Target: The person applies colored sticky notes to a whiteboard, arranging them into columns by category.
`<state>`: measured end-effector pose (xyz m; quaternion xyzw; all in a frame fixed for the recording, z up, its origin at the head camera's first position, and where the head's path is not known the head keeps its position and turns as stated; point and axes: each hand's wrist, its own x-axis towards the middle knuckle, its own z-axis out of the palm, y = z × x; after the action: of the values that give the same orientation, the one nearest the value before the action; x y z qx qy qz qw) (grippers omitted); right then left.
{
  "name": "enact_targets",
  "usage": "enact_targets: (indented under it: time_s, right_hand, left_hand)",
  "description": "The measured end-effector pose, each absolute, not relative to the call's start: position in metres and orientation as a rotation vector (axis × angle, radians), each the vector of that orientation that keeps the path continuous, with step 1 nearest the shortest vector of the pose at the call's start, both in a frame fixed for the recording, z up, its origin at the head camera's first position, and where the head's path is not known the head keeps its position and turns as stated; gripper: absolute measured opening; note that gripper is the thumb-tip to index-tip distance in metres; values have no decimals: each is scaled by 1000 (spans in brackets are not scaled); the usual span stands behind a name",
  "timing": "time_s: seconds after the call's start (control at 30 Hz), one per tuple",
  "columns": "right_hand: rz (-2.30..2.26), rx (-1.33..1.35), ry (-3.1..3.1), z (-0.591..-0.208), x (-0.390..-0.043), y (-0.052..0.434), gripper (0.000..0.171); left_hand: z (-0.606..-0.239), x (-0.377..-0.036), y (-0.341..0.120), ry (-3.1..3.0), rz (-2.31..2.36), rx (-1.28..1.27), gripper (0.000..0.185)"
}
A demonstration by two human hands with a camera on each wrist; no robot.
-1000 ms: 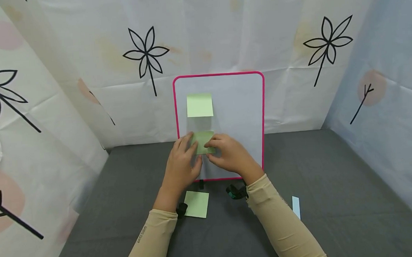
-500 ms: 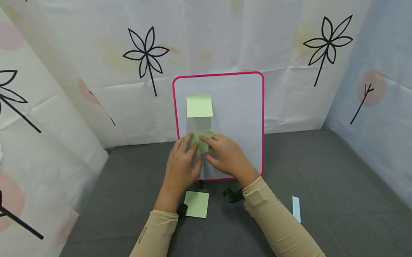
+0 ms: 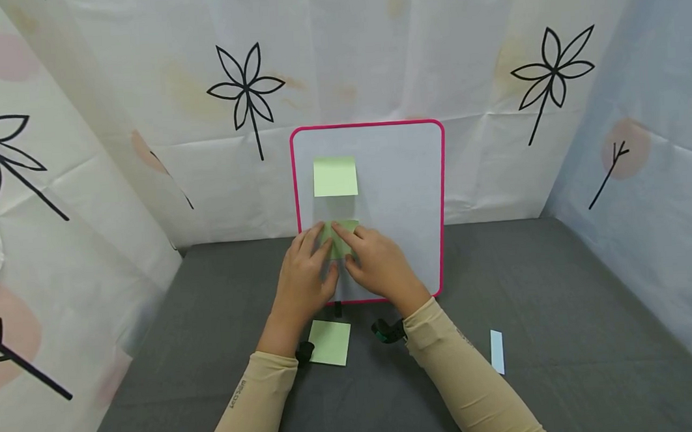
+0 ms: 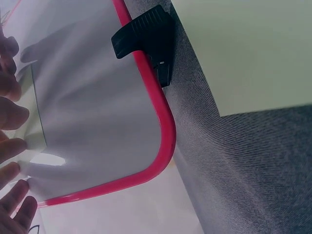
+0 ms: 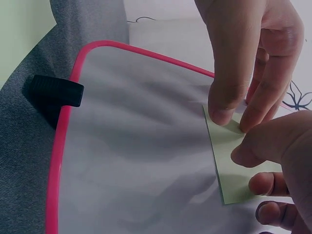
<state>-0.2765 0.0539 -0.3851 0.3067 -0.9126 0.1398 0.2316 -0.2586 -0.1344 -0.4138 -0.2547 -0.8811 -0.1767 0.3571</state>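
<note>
A white board (image 3: 403,187) with a pink rim stands upright at the back of the table. Low on its left side lies a light green sticky note (image 3: 342,247), flat against the surface. My left hand (image 3: 303,274) rests on the note's left part, fingers spread upward. From the right, my right hand (image 3: 382,263) touches the same note; its index finger points to the upper left on the paper and the other fingers are bent. Higher up, another green sticky note (image 3: 335,177) is stuck on the board, its lower edge lifted above a shadow.
A green sticky note or pad (image 3: 330,343) lies on the grey tablecloth (image 3: 562,309), between the forearms. To the right is a pale blue strip (image 3: 497,351). A black clip (image 5: 57,90) grips the board's bottom edge. Patterned cloth walls (image 3: 373,58) enclose the table.
My right hand has slid left across the lower note, its index finger now extended near the note's upper left. My left hand has stayed in place.
</note>
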Motion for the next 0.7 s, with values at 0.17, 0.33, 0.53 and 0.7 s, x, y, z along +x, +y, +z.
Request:
enact_targets:
  time_s: [0.17,0.33,0.53,0.7]
  right_hand:
    - [392,844,-2502,-386,-276,53,67]
    - [398,844,-2493,-386,-276,52,66]
    - [402,843,-2489,-387,-276,52,69]
    - [399,832,-2500,-388,-277,52,70]
  left_hand:
    - [-414,-258,-135,-2271,-455,-662,41]
    - [-414,-259,-135,-2269,-463,-661,42]
    - [-415,-259,-135,-2273,-462,-661,42]
    - [-415,-260,-136,-2261,-464,-665,40]
